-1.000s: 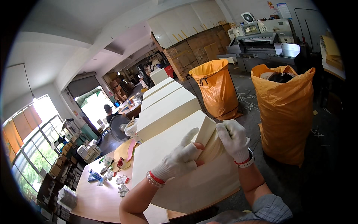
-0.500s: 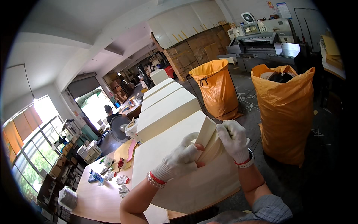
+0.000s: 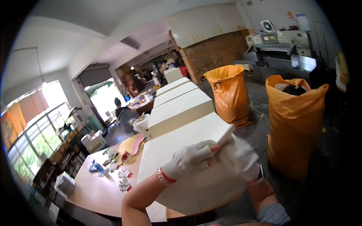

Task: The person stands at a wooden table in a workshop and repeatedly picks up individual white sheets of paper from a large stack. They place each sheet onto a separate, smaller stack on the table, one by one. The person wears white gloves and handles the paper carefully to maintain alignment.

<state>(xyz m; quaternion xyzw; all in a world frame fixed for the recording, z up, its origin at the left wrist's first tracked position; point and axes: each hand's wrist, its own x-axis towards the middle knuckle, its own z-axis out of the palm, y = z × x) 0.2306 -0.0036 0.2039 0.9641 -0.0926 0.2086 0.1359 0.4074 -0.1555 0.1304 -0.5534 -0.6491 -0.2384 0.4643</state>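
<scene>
A tall stack of cream-white paper sheets [image 3: 181, 135] stands on the table before me, its near side curving down toward me. My left hand [image 3: 192, 156], in a white knit glove with bare fingertips, lies over the near right part of the stack. Its fingers are bent round the edge of some sheets near the corner. Close beside it, at the right corner, is my right hand [image 3: 243, 160], also white-gloved. Motion smears its fingers, so whether it grips the paper cannot be made out.
More paper stacks [image 3: 181, 109] run in a row behind. Two orange sacks [image 3: 228, 98] stand on the right. On the wooden table [image 3: 90, 192] at left lie spare gloves [image 3: 124, 179] and a tape roll [image 3: 126, 156]. Beyond are a fan [image 3: 127, 120], a seated person [image 3: 118, 107] and a large machine [image 3: 279, 49].
The lifted corner of the sheets now lies lower over the stack. My right hand has moved slightly down and is blurred. The whole view has shifted, with the scene sliding rightward.
</scene>
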